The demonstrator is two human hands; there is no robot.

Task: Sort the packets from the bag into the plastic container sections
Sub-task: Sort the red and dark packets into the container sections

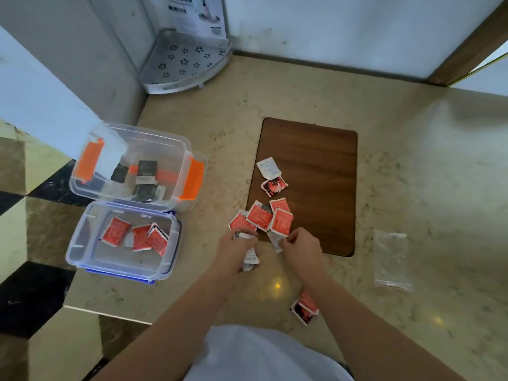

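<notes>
both hands work at the centre of the frame, close together. left hand (237, 246) has its fingers curled round a small bunch of pale packets (250, 257), their white backs showing below the palm. right hand (301, 243) pinches the edge of another pale packet (276, 241) at the near edge of the loose pile.

that pile of red packets (264, 218) is a cluster of small square sachets, red-orange with white borders and white print, overlapping one another across the lower left corner of a dark wooden board (316, 160). just above them on the board lie a darker red-and-black packet (274, 186) and a white packet (268, 166) face down, touching each other. a further pair of red packets (305, 310) sits apart, lower in the frame by the right forearm.

at left of the frame, two clear plastic tubs stand side by side on the desk (412, 188). the upper one, the orange-clipped container (176, 149), holds several black packets (145, 171). the lower one, the blue-clipped container (82, 243), holds a few red packets (137, 235) leaning together towards its right side.

a clear plastic bag (391, 259) lies flat on the desk at right of the frame, well apart from the board's pile. a white corner shelf (187, 61) stands at upper centre against the wall.
</notes>
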